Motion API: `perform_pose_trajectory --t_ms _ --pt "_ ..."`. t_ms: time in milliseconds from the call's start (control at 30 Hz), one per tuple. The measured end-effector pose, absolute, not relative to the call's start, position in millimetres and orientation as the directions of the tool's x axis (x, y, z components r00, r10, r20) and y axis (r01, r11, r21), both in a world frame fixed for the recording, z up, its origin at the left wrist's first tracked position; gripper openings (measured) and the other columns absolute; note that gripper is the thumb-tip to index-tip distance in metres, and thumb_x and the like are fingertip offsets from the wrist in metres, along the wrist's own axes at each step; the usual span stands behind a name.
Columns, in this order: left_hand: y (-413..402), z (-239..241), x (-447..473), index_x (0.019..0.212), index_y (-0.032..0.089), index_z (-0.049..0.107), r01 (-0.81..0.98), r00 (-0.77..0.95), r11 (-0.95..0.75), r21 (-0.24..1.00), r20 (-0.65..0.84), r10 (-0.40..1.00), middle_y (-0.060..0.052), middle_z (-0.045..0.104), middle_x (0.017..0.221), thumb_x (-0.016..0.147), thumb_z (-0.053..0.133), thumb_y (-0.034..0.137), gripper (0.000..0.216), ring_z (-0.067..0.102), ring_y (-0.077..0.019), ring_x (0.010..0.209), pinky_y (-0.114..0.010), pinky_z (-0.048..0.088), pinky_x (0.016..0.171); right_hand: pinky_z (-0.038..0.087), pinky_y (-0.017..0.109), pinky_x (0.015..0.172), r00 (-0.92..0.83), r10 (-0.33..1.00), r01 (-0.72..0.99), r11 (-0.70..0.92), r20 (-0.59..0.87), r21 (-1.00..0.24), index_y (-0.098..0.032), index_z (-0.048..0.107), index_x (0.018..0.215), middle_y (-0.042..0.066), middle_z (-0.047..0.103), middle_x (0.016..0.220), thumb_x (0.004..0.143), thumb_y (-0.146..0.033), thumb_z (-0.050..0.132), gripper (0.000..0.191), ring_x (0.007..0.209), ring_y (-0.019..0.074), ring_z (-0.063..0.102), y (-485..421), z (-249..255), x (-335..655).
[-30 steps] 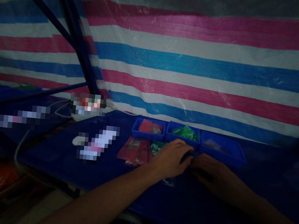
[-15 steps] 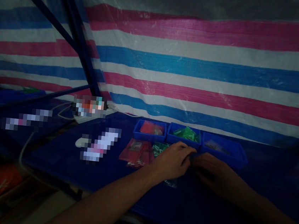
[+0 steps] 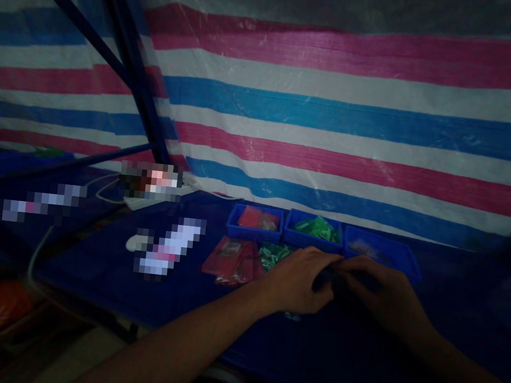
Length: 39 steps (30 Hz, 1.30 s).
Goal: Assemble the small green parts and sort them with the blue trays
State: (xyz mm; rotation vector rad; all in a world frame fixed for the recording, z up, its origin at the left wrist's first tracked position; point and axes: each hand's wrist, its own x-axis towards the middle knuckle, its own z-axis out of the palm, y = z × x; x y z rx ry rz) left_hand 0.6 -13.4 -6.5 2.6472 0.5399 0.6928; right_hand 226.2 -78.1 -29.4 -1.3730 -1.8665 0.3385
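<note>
The left hand (image 3: 303,282) and right hand (image 3: 382,293) meet over the table (image 3: 171,295), fingers curled and their tips close together. Whether they grasp anything small I cannot tell: the gap between them is dark and the backs of the hands hide it.

Left of the left hand lie red packets (image 3: 234,261), overlapping, with green packets (image 3: 274,255) just right of them, partly behind the hand. A clear scrap (image 3: 292,316) shows at its near side.

On the far side stand three trays: the left tray (image 3: 253,236) holds red contents, the middle tray (image 3: 312,240) green contents, the right tray (image 3: 405,268) something pale. By my reading, the handling is midway: packets are already out on the table, while stock is left in the trays.
</note>
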Motion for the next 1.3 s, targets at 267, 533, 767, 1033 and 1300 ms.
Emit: perform_pose_trajectory --t_ms 267,533,767,1033,1300 --pt "-7.9 -7.1 2.1 0.126 0.019 0.067 0.307 0.734 -0.807 0.504 0.415 0.538 -0.006 0.075 0.120 0.098 0.059 0.026 0.030 0.068 -0.0228 0.112 -0.036 0.052 0.101 0.063 0.041 0.090 0.114 0.930 0.421 0.273 0.349 -0.865 -0.024 0.076 0.103 0.007 0.081 0.108 0.086 -0.049 0.079 0.030 0.097 0.0282 0.079 -77.5 -30.5 219.8" --pt "-8.0 -6.0 4.3 0.103 0.019 0.072 0.272 0.638 -0.748 0.605 0.469 0.611 -0.003 0.079 0.101 0.088 0.069 0.023 0.016 0.073 -0.0197 0.095 -0.032 0.053 0.090 0.065 0.044 0.090 0.070 0.964 0.291 0.225 0.255 -0.930 -0.022 0.073 0.111 0.012 0.080 0.112 0.081 -0.052 0.084 0.044 0.102 0.0299 0.078 -73.5 -31.8 217.6" --pt "-11.1 -4.7 6.0 0.097 0.018 0.072 0.274 0.645 -0.740 0.614 0.454 0.615 -0.003 0.078 0.095 0.084 0.070 0.024 0.014 0.073 -0.0186 0.087 -0.029 0.052 0.082 0.063 0.040 0.090 0.013 0.968 0.308 0.235 0.251 -0.922 -0.023 0.072 0.108 0.009 0.079 0.106 0.084 -0.049 0.082 0.037 0.099 0.0268 0.077 -77.6 -29.5 214.9" --pt "-11.8 -7.0 5.7 0.096 0.019 0.068 0.294 0.681 -0.768 0.569 0.439 0.586 -0.003 0.077 0.095 0.085 0.069 0.026 0.013 0.072 -0.0188 0.087 -0.030 0.052 0.082 0.058 0.039 0.095 -0.145 0.965 0.293 0.253 0.218 -0.922 -0.024 0.061 0.118 0.008 0.073 0.113 0.094 -0.038 0.071 0.029 0.104 0.0234 0.073 -78.0 -29.9 211.7" --pt "-12.9 -11.0 5.0 0.109 0.021 0.066 0.252 0.803 -0.856 0.452 0.396 0.445 -0.006 0.074 0.108 0.093 0.063 0.029 0.019 0.069 -0.0221 0.102 -0.032 0.053 0.092 0.056 0.037 0.085 -0.220 0.950 0.312 0.283 0.220 -0.907 -0.025 0.054 0.112 0.003 0.068 0.101 0.094 -0.024 0.062 0.020 0.091 0.0204 0.068 -83.1 -22.9 208.1"
